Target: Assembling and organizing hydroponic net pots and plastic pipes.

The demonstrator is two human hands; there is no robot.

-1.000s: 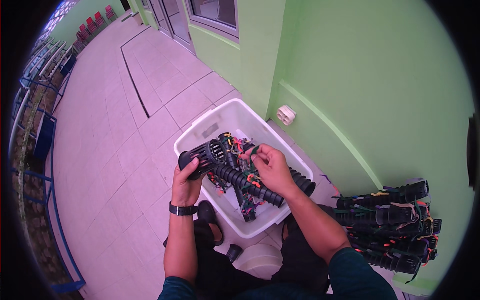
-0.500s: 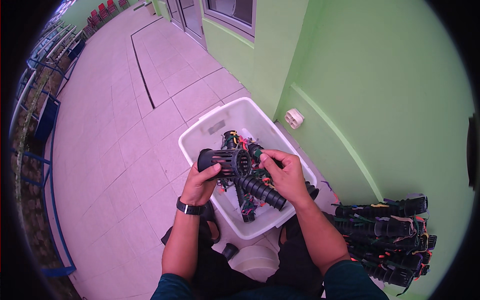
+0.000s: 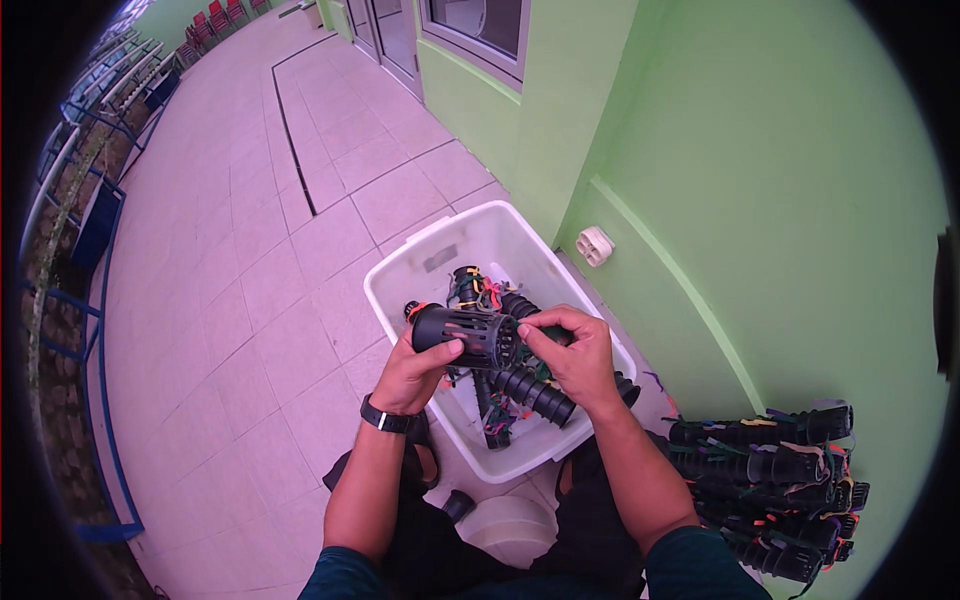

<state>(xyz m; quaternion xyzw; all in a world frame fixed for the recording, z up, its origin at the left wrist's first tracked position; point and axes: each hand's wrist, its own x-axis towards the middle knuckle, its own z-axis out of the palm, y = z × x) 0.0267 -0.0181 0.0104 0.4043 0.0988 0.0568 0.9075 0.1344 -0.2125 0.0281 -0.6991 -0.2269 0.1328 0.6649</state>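
My left hand (image 3: 408, 372) is wrapped round a black slotted net pot (image 3: 460, 335), which lies on its side above the tub with its slotted base to the right. At that base my right hand (image 3: 578, 355) pinches a dark green strip (image 3: 514, 328), its fingers partly hiding it. Beneath both hands stands a white plastic tub (image 3: 500, 235). Inside it lie several stacks of nested black pots (image 3: 535, 393) with coloured strips tangled among them.
More nested pot stacks (image 3: 765, 462) with coloured strips are piled by the green wall (image 3: 760, 200) at right. Between my legs are a round pale bucket or stool (image 3: 508, 525) and a loose black pot (image 3: 459, 505). A white wall fitting (image 3: 594, 246) juts out beyond the tub.
The net pot has shifted slightly right and down in my left hand, its base turning away from view. My right fingers have closed in on that base. The whole view has shifted a little.
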